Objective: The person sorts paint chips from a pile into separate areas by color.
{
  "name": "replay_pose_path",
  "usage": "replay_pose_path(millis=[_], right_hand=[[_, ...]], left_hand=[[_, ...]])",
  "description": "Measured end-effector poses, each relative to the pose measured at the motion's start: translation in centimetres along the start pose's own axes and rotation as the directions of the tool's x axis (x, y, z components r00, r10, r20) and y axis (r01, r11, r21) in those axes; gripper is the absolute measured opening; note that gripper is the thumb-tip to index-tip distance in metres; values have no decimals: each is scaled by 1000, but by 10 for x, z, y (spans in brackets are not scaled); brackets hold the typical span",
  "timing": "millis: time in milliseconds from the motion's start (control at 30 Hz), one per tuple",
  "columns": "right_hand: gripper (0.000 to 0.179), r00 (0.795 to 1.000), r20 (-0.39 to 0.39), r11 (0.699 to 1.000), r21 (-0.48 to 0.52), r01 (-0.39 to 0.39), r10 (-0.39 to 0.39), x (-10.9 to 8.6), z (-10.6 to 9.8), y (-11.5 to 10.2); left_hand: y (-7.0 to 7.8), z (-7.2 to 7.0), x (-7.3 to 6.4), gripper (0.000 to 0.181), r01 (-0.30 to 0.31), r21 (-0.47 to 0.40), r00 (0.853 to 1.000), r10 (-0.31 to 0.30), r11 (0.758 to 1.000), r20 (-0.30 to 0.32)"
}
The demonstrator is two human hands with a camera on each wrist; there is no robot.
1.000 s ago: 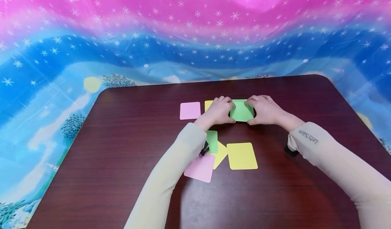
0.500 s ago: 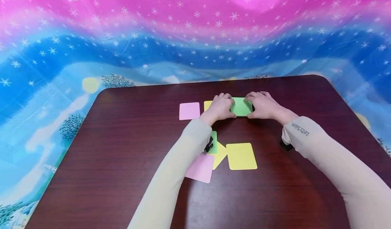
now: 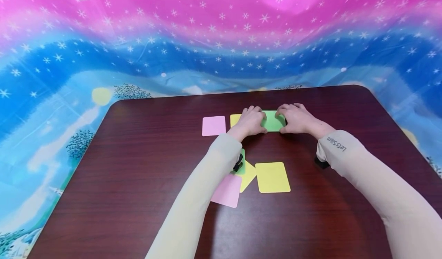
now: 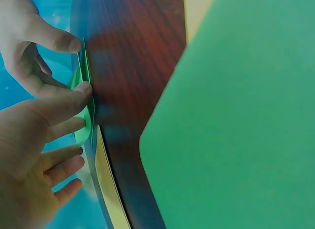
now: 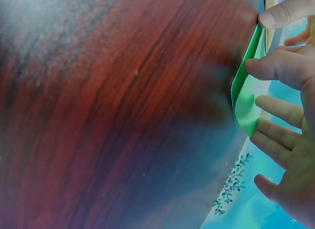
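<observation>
Near the far side of the table, my left hand (image 3: pixel 249 121) and right hand (image 3: pixel 297 120) hold a green square card (image 3: pixel 273 121) by its two side edges. Thumbs are on the near side and fingers over the far side. The right wrist view shows the card (image 5: pixel 248 98) bowing, with another green layer against it at the table. A yellow card (image 3: pixel 235 119) lies partly hidden behind my left hand, and a pink card (image 3: pixel 213 126) lies left of it in the same row.
Closer in, a pink card (image 3: pixel 226 190), a tilted yellow card (image 3: pixel 248 175) and a green card (image 3: pixel 243 163) overlap, partly under my left sleeve. Another yellow card (image 3: pixel 273 177) lies to their right. A patterned cloth (image 3: pixel 221 40) hangs behind the dark wooden table (image 3: pixel 155 155).
Both hands have shifted slightly away from me with the green card, which has come down flatter toward the table. During the last half second they have hardly moved.
</observation>
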State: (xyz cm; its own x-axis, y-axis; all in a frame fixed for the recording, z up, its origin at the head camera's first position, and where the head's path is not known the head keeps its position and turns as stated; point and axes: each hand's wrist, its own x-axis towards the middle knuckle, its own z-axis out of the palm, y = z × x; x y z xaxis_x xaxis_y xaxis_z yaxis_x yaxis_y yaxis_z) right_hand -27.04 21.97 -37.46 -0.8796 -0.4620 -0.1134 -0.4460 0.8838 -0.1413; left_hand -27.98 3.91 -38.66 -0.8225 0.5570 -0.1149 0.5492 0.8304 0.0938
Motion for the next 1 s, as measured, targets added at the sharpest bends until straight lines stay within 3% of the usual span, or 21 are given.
replay_pose_path(millis=[233, 667, 1000], right_hand=[[42, 1000, 29, 999, 40, 3, -4, 2, 4, 3], [44, 994, 105, 996, 91, 9, -19, 3, 2, 6], [41, 998, 64, 996, 84, -8, 3, 1, 6, 5]], left_hand=[[0, 0, 0, 39, -3, -21, 1000, 3, 1000, 29], [0, -4, 0, 40, -18, 6, 997, 18, 1000, 69], [-1, -6, -4, 37, -34, 24, 996, 32, 999, 80]])
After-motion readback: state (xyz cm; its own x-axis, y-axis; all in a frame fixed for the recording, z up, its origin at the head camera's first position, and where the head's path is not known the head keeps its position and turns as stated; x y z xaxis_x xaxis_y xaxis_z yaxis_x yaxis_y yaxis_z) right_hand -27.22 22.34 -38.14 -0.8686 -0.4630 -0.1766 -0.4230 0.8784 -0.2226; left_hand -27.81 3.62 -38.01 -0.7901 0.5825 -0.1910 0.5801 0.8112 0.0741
